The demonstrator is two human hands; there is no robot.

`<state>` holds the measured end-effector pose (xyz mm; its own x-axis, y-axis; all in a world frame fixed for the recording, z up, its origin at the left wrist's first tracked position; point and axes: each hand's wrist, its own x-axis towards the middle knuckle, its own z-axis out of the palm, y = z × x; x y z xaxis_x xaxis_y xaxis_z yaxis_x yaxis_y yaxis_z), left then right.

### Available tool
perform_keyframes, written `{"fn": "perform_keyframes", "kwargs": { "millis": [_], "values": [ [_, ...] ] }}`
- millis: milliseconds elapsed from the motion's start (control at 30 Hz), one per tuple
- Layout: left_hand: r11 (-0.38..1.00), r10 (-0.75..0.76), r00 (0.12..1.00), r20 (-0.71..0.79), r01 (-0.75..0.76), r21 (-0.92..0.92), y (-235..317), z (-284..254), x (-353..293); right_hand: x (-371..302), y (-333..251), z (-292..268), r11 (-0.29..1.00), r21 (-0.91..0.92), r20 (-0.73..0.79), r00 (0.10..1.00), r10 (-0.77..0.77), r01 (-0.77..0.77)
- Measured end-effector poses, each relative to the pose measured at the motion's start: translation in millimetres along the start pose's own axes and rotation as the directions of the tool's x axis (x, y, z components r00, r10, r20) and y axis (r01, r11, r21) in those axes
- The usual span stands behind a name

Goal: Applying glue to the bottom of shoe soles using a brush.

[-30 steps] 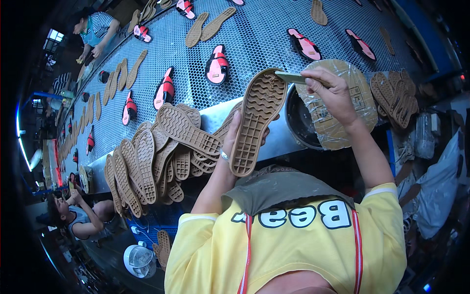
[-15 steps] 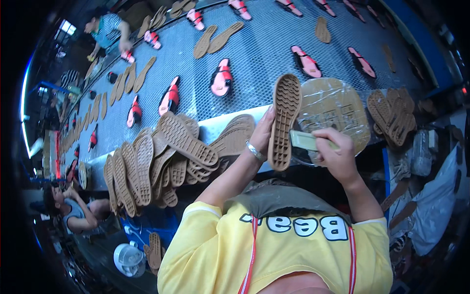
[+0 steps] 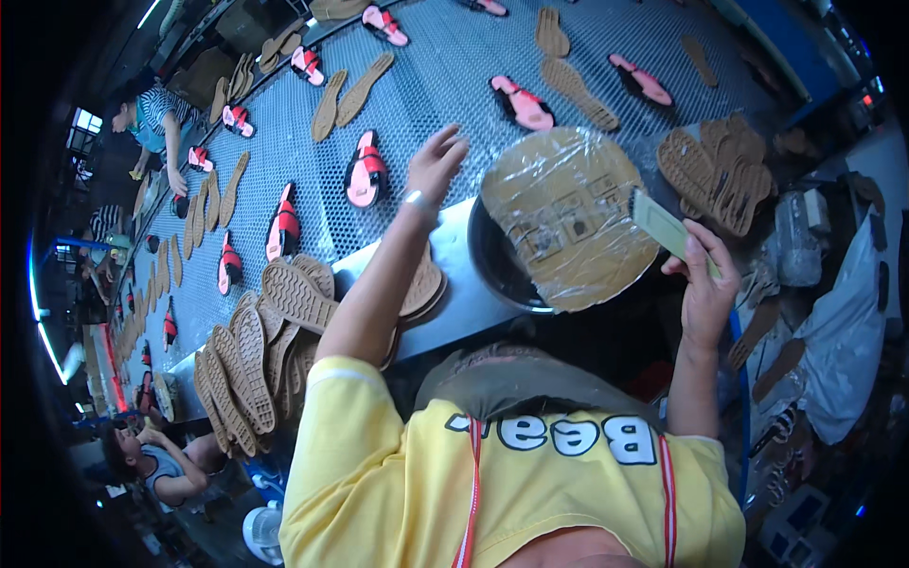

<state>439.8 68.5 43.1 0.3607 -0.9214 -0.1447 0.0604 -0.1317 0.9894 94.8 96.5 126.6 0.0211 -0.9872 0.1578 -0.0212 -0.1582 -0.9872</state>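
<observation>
My left hand (image 3: 437, 172) is empty above the mesh belt, its fingers stretched out and apart, near a pink and black sandal (image 3: 365, 170) with a red strap. My right hand (image 3: 705, 284) grips a flat pale green brush (image 3: 660, 225), its dark bristle end over a round basin's cardboard lid (image 3: 568, 213) wrapped in clear film. Beyond the lid, a brown shoe sole (image 3: 579, 93) lies on the belt, close to a second sole (image 3: 552, 34). Under my left forearm, a pile of brown soles (image 3: 251, 360) with treaded bottoms is partly hidden.
The mesh belt (image 3: 431, 80) carries several sandals and loose soles. More soles (image 3: 715, 175) are heaped right of the lid. A metal ledge (image 3: 459, 312) runs along the near side. Co-workers sit at the left, one reaching an arm (image 3: 173, 156) toward the belt.
My left hand has let go of the sole and moved left; a sole now lies on the belt beyond the lid. My right hand with the brush has drawn to the right.
</observation>
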Motion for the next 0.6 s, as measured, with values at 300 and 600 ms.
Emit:
{"fn": "perform_keyframes", "kwargs": {
  "millis": [300, 600],
  "values": [
    [0.906, 0.154, 0.734, -0.661, 0.163, 0.392, -63, -189, -218, -42, 55, 84, 0.861, -0.257, 0.565, 0.791, -0.234, 0.438],
    [0.941, -0.238, 0.523, -0.818, 0.331, -0.062, -100, -206, -240, -59, 105, 131, 0.64, -0.467, 0.66, 0.722, -0.207, 0.61]
  ]
}}
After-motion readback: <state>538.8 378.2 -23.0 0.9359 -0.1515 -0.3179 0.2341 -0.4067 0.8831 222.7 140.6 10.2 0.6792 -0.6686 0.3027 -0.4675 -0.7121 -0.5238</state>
